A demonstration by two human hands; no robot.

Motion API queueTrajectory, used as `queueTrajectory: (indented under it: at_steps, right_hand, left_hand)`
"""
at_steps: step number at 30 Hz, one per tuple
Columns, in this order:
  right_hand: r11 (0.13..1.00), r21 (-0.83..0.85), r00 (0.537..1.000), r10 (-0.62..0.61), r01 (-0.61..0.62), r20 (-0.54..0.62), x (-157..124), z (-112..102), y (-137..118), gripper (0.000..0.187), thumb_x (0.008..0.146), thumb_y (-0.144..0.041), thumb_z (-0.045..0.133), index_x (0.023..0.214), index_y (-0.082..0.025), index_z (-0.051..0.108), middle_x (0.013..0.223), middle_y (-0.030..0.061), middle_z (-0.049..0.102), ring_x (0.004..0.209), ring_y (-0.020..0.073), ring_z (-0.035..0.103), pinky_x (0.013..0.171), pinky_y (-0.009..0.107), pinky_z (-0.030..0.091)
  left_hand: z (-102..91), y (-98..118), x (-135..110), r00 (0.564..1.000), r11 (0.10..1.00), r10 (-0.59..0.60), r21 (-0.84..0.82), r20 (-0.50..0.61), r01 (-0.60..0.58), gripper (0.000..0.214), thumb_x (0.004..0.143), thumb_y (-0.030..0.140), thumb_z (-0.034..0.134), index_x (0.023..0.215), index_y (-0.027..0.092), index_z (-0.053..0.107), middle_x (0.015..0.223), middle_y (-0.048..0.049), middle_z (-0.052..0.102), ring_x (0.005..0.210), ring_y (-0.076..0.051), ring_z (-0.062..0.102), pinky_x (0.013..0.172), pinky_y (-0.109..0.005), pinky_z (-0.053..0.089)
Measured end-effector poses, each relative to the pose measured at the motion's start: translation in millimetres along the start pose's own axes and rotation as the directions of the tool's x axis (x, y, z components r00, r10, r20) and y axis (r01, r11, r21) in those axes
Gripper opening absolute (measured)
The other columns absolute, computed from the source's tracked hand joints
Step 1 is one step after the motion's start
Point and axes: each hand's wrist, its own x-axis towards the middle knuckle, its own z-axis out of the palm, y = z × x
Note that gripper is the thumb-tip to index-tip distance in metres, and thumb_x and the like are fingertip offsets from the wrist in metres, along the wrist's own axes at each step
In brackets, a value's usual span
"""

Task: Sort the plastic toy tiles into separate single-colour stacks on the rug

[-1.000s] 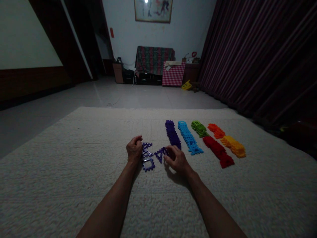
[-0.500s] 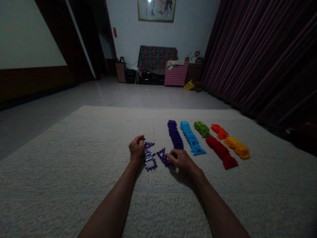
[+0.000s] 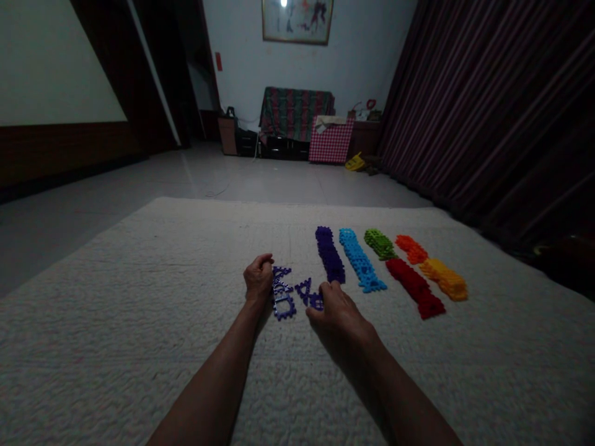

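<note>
My left hand (image 3: pixel 258 280) rests as a loose fist on the cream rug (image 3: pixel 139 322), its knuckles against a small chain of purple notched pieces (image 3: pixel 282 296). Just to the right lie loose purple triangle pieces (image 3: pixel 308 293). My right hand (image 3: pixel 338 311) lies over their near edge, fingers curled down onto them; whether it grips one is hidden. Beyond it stretch rows of stacked pieces: purple (image 3: pixel 330 253), blue (image 3: pixel 360 266), green (image 3: pixel 379 243), red (image 3: pixel 413 286), orange (image 3: pixel 411 248) and yellow (image 3: pixel 443 277).
Dark striped curtains (image 3: pixel 488 118) run along the right side. Past the rug is bare grey floor (image 3: pixel 260 176), then a cloth-covered piece of furniture (image 3: pixel 295 113), a pink chequered box (image 3: pixel 331 140) and a framed picture (image 3: pixel 297 20) on the far wall.
My right hand has slid back toward me and a little left, now covering the near edge of the purple triangles. The left hand has stayed in place.
</note>
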Motion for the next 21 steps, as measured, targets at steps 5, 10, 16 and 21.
queueTrajectory:
  at_steps: [5,10,16,21]
  right_hand:
    - [0.998,0.057,0.997,-0.036,0.041,-0.073,33,-3,29,0.037,0.070,-0.035,0.069,0.102,-0.020,0.060,0.095,0.0071,0.056,0.083,0.0224,0.058,0.076,0.035,0.048]
    - [0.990,0.040,0.857,-0.098,0.136,-0.506,49,7,54,0.049,0.075,-0.034,0.065,0.119,-0.015,0.055,0.112,0.0144,0.052,0.105,0.0289,0.054,0.092,0.043,0.050]
    - [0.980,-0.033,0.796,-0.178,0.195,-0.579,47,21,64,0.050,0.075,-0.029,0.066,0.122,-0.016,0.055,0.114,0.0148,0.051,0.109,0.0300,0.052,0.098,0.047,0.048]
    - [0.983,-0.040,0.805,-0.168,0.177,-0.569,49,22,64,0.049,0.074,-0.028,0.066,0.121,-0.015,0.056,0.114,0.0152,0.051,0.107,0.0303,0.053,0.097,0.048,0.049]
  left_hand:
    - [1.4,0,1,0.999,0.999,-0.031,-0.017,0.013,0.032,0.034,0.073,0.024,0.048,0.092,0.017,0.075,0.083,-0.0049,0.076,0.083,-0.020,0.072,0.083,-0.032,0.054]
    - [2.4,4,0,1.000,0.999,-0.030,-0.024,0.007,0.030,0.032,0.073,0.023,0.048,0.089,0.016,0.075,0.080,-0.0044,0.076,0.081,-0.019,0.071,0.082,-0.031,0.054]
    - [0.9,4,0,1.000,0.999,-0.029,-0.023,-0.006,0.029,0.032,0.073,0.022,0.048,0.088,0.017,0.075,0.080,-0.0039,0.076,0.080,-0.019,0.071,0.081,-0.031,0.054]
    - [-0.2,-2,3,1.000,1.000,-0.018,-0.003,-0.018,0.018,0.032,0.074,0.022,0.048,0.089,0.017,0.075,0.081,-0.0041,0.076,0.082,-0.020,0.071,0.083,-0.033,0.054]
